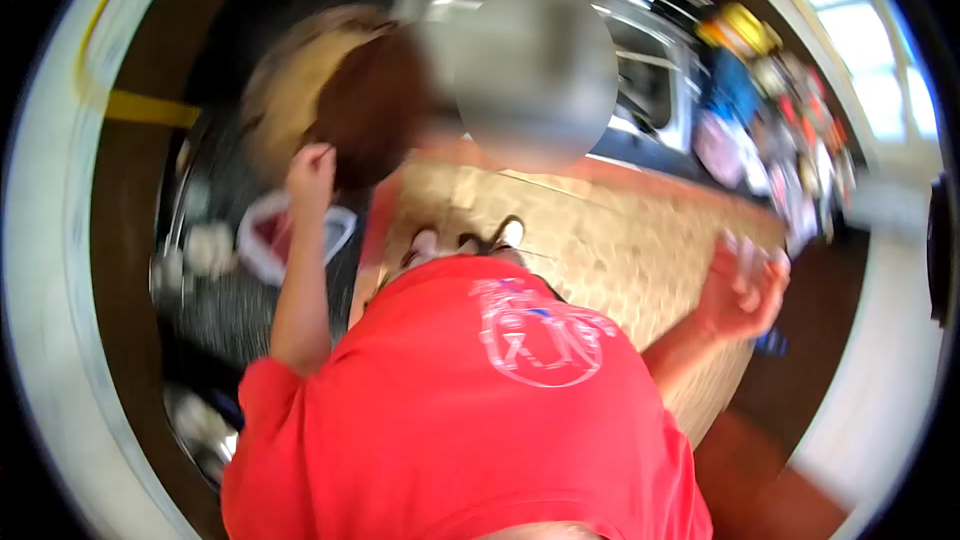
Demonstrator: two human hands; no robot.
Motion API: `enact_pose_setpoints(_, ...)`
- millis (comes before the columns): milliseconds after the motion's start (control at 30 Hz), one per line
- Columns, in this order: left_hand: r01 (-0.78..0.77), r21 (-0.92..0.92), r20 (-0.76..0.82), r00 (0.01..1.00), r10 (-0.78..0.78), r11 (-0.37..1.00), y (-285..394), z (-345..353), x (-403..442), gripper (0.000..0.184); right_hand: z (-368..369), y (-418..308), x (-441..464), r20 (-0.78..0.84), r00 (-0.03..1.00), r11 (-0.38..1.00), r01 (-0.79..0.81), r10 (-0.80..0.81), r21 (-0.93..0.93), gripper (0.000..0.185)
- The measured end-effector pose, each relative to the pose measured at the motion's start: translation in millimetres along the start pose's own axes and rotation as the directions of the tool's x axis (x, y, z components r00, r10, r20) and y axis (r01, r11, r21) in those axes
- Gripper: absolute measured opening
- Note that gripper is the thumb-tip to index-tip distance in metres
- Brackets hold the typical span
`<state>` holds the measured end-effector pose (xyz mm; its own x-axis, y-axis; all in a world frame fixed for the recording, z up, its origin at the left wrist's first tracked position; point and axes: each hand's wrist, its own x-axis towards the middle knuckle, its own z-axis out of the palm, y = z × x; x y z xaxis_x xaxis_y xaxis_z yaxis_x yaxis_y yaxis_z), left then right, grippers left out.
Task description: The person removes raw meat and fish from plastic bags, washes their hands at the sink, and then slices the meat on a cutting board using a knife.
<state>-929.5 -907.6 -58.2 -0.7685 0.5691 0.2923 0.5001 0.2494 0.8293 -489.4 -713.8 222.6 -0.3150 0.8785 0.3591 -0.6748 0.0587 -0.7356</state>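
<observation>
My left hand [313, 175] is over the dark counter on the left, its fingers closed at the lower edge of a dark brown, roundish flat thing [370, 110]. Motion blur hides what kind of thing that is. Behind it, partly covered, lies a larger tan round thing [280, 90] with a darker rim. Below my left forearm sits a white-rimmed container [262, 265] with something dark red inside. Out to the right, above the floor, my right hand [742, 285] holds nothing, its fingers apart and loosely bent.
A steel sink [430, 0] is set in the counter ahead, and a blurred disc covers part of it. Colourful items [740, 130] crowd the right end of the counter. Tan tiled floor [610, 230] lies around my feet. Pale jars [210, 248] stand at the left.
</observation>
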Motion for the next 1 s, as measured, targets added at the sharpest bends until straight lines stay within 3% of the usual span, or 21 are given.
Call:
enact_pose_setpoints(67,-0.07,-0.107,0.093,0.992,0.08,0.992,13.3,24.7,14.6,0.009,-1.3,-5.8,-22.6,-0.092,0.991,0.985,0.077,-0.092,-0.151,0.02)
enact_pose_setpoints(167,-0.002,-0.153,0.257,0.966,0.041,0.988,35.3,59.2,30.2,0.013,-19.2,-19.8,-52.9,-0.269,0.954,0.968,0.065,-0.131,-0.241,0.019)
enact_pose_setpoints(333,0.095,-0.127,0.48,0.877,-0.023,0.987,94.8,120.9,35.7,0.017,-44.9,-50.6,-100.2,-0.66,0.72,0.974,0.101,-0.214,-0.205,0.017)
enact_pose_setpoints(600,0.143,-0.376,0.655,0.74,0.153,0.916,212.4,266.8,15.3,0.014,-112.8,-124.5,-119.8,-0.739,0.551,0.92,0.187,-0.388,-0.344,0.017)
enact_pose_setpoints(700,0.194,-0.391,0.675,0.725,0.137,0.9,263.6,321.7,-15.8,0.013,-155.7,-163.3,-122.8,-0.735,0.512,0.894,0.199,-0.445,-0.402,0.017)
enact_pose_setpoints(900,0.374,-0.376,0.838,0.528,0.139,0.848,370.9,442.3,-103.6,0.007,-253.5,-235.6,-126.4,-0.737,0.435,0.855,0.276,-0.518,-0.438,0.017)
enact_pose_setpoints(1000,0.345,-0.355,0.895,0.393,0.21,0.869,421.9,486.3,-133.5,0.013,-292.1,-255.7,-127.8,-0.79,0.383,0.877,0.263,-0.478,-0.402,0.016)
